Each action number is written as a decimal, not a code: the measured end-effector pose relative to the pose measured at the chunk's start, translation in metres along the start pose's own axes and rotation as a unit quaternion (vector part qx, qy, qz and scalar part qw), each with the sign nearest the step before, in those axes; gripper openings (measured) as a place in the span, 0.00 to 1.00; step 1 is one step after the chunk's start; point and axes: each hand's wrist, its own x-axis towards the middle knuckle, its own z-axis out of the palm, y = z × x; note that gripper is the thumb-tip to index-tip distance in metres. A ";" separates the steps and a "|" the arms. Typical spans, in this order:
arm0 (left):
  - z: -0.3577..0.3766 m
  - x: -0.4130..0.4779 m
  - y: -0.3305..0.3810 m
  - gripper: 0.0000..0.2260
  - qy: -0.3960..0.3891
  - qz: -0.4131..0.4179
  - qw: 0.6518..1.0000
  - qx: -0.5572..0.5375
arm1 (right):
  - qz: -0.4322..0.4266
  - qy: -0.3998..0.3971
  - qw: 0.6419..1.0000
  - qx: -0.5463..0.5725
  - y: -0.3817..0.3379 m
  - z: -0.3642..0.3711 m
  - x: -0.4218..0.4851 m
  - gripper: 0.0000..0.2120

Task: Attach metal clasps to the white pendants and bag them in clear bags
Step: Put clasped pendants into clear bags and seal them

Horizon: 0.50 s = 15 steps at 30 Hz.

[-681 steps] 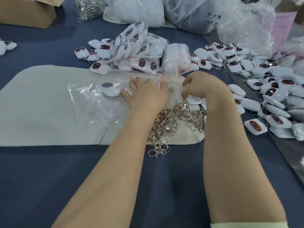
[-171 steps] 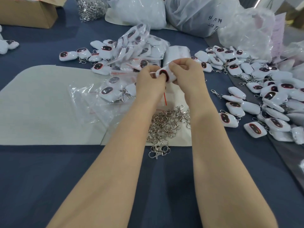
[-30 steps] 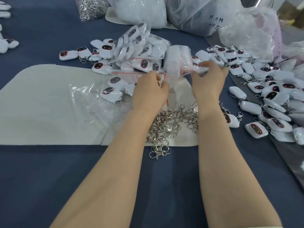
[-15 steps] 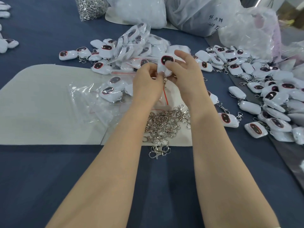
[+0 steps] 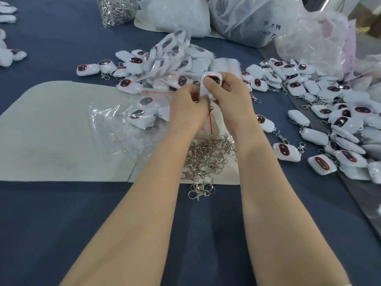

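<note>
A white pendant (image 5: 212, 81) with a dark oval face and a small red light is held upright between both hands above the cream mat (image 5: 51, 129). My right hand (image 5: 231, 96) grips it, thumb pressed on its face. My left hand (image 5: 188, 105) pinches its lower left edge, where a metal clasp (image 5: 210, 106) hangs down. A heap of loose metal clasps (image 5: 208, 155) lies under my wrists. Clear bags (image 5: 115, 120), some with pendants inside, lie left of my hands.
Many loose white pendants (image 5: 334, 120) are spread on the right of the blue table. Bagged pendants (image 5: 177, 56) are piled behind my hands. Large plastic sacks (image 5: 247, 19) and a bag of clasps (image 5: 115, 9) stand at the far edge.
The right hand reached right to the pendant pile, brought a pendant back to the middle, and now both hands hold it, turned upright with the thumb on its face.
</note>
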 end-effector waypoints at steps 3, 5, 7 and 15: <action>-0.002 0.001 -0.001 0.05 0.007 -0.007 1.000 -0.008 | 0.017 -0.034 0.999 0.014 0.000 -0.001 0.000 0.04; -0.002 0.001 -0.001 0.05 0.012 -0.010 1.000 -0.009 | 0.023 -0.048 0.998 0.034 0.000 -0.003 0.001 0.07; -0.002 0.001 -0.001 0.06 0.009 -0.011 1.000 -0.008 | 0.012 -0.047 0.998 0.028 0.000 -0.004 0.002 0.08; -0.005 -0.001 0.001 0.08 0.013 -0.010 1.000 -0.013 | 0.025 -0.068 0.996 0.060 0.005 -0.004 0.002 0.09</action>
